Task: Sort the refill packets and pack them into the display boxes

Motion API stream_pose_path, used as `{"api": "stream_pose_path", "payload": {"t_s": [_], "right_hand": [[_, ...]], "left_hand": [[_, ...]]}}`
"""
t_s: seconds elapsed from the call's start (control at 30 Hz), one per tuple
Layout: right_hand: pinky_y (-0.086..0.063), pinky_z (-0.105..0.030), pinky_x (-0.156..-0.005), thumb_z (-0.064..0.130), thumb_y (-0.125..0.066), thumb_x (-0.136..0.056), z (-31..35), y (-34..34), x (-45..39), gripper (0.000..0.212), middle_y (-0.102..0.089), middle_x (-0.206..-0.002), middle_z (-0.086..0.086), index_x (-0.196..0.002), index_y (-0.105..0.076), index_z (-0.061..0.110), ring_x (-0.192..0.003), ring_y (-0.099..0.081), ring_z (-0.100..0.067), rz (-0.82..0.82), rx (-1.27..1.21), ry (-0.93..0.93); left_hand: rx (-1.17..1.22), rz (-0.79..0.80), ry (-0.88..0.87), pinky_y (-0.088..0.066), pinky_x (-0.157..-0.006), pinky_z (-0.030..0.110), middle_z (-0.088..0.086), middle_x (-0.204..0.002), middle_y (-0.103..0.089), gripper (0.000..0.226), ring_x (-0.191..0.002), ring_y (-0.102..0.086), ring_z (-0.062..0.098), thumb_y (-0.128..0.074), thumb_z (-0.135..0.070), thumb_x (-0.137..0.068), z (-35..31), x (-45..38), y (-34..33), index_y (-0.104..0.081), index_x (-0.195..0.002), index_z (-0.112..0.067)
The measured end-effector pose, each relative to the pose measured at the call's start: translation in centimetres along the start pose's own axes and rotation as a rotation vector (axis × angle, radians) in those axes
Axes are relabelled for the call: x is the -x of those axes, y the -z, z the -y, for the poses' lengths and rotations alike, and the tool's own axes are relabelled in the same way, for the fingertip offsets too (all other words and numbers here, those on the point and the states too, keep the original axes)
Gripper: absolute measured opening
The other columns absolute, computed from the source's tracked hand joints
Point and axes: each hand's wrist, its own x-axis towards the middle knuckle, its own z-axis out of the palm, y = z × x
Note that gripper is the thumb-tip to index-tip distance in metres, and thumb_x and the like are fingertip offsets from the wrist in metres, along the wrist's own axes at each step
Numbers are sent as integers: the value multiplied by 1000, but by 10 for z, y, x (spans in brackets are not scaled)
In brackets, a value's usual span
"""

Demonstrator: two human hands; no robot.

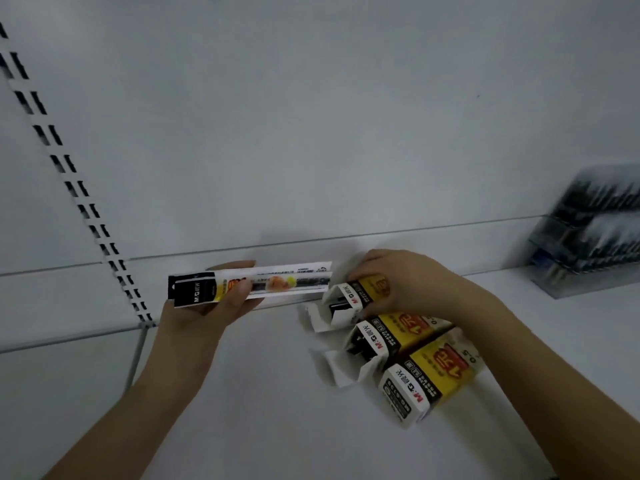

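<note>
White refill packets (273, 284) lie level in my left hand (221, 299), long axis pointing right toward the open display box (360, 294) my right hand (408, 282) grips on the shelf (263, 393).

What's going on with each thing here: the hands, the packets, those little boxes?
Left hand: grips the refill packets.
Refill packets: held level above the shelf.
Right hand: holds the far box.
Far box: flaps open.
Middle box: flaps open, lying flat.
Near box: closed.
Clear rack: stocked, blurred.
</note>
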Motion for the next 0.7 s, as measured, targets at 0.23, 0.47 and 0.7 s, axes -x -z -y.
{"api": "stream_pose_path", "payload": {"t_s": [0.23, 0.47, 0.7], "right_hand": [[-37, -4, -69, 48, -81, -71, 14, 6, 10, 51, -50, -99, 37, -114, -55, 40, -84, -49, 19, -115, -238, 56], [-40, -9, -61, 31, -87, -68, 23, 7, 13, 52, -51, -78, 46, -109, -55, 39, -60, -48, -4, -261, -438, 90], [-43, -20, -63, 54, -74, -62, 19, 1, 17, 54, -55, -73, 26, -112, -55, 43, -63, -52, -19, -449, -480, 101]], "left_hand": [[-7, 95, -77, -58, -80, 27, 7, -101, -76, 25, -100, -72, 23, -64, -15, -78, -15, 10, -3, -79, -95, -25], [-34, 73, -116, -60, -78, 29, 4, -107, -75, 34, -102, -72, 22, -78, -39, -70, -22, 5, 7, -77, -102, -27], [-66, 24, -28, -61, -69, 28, 2, -97, -77, 34, -93, -74, 24, -85, -44, -59, -16, -2, 11, -79, -90, -30]]}}
